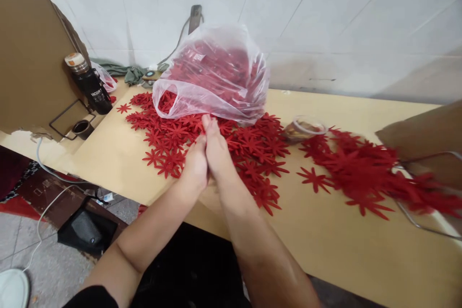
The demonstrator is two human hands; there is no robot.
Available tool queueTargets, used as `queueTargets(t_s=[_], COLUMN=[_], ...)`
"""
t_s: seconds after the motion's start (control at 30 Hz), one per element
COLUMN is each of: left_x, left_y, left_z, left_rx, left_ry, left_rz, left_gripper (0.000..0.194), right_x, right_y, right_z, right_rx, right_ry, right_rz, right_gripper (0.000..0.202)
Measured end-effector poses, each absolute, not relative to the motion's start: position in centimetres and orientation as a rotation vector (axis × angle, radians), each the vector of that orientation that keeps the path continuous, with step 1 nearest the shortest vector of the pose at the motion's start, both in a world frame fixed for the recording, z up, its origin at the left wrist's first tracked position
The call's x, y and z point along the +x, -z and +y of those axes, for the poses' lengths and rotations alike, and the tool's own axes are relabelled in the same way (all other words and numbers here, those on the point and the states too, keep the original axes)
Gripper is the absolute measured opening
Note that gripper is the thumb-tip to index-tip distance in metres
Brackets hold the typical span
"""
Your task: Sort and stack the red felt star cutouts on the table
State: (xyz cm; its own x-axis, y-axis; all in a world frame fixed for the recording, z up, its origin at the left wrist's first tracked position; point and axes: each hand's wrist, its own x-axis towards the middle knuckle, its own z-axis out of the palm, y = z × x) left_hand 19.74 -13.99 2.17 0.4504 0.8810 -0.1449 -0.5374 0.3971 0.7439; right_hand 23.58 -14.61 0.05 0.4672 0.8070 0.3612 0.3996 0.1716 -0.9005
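My left hand (197,162) and my right hand (217,148) are pressed palm to palm above the front of a pile of red flower-shaped pieces (178,130). Their fingers are stretched out and point away from me. Nothing shows between the palms, though their inner faces are hidden. Just beyond my fingertips, a clear plastic bag (220,74) full of red pieces lies on the pile. More red pieces (353,161) are spread to the right, blurred toward the edge.
A round clear container (306,128) stands between the two red piles. At the left are a black vacuum flask (92,87), a dark cup (83,129) and a large cardboard sheet (32,48). Cardboard and a wire frame stand at the right of the table (325,236). A tiled wall rises behind.
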Motion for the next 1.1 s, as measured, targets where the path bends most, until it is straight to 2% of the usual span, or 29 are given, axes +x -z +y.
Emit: queueTargets(t_s=[0.2, 0.33, 0.43, 0.53, 0.7, 0.87, 1.03, 1.1], left_x=[19.2, 19.6, 19.8, 20.1, 20.3, 20.4, 20.8, 20.8], left_y=[-3.6, -3.7, -3.8, -3.6, -3.2, -3.2, -3.4, -3.4], left_z=[-14.7, -15.5, -15.5, -15.5, -16.3, -15.8, -16.8, -16.8], left_rx=[0.492, 0.548, 0.484, 0.443, 0.471, 0.444, 0.573, 0.542], left_ry=[-0.89, -0.862, -0.804, -0.811, -0.774, -0.778, -0.742, -0.748], left_rz=[0.474, 0.388, 0.423, 0.457, 0.437, 0.473, 0.446, 0.456], left_gripper=[0.046, 0.044, 0.049, 0.043, 0.038, 0.047, 0.044, 0.043], right_x=[23.0, 23.6, 23.3, 23.8, 25.4, 24.3, 25.6, 25.0], right_y=[-0.7, -0.8, -0.8, -0.4, 0.6, 0.1, -0.3, -0.2], right_z=[-16.3, -16.9, -17.5, -17.3, -16.6, -17.8, -17.7, -18.3], right_rx=[-1.349, -1.433, -1.39, -1.368, -1.401, -1.322, -1.43, -1.425], right_ry=[-0.233, -0.277, -0.16, -0.049, -0.251, -0.092, -0.31, -0.267], right_rz=[-1.289, -1.157, -1.201, -1.242, -1.059, -1.215, -0.961, -1.004], right_gripper=[0.059, 0.066, 0.065, 0.061, 0.053, 0.05, 0.059, 0.058])
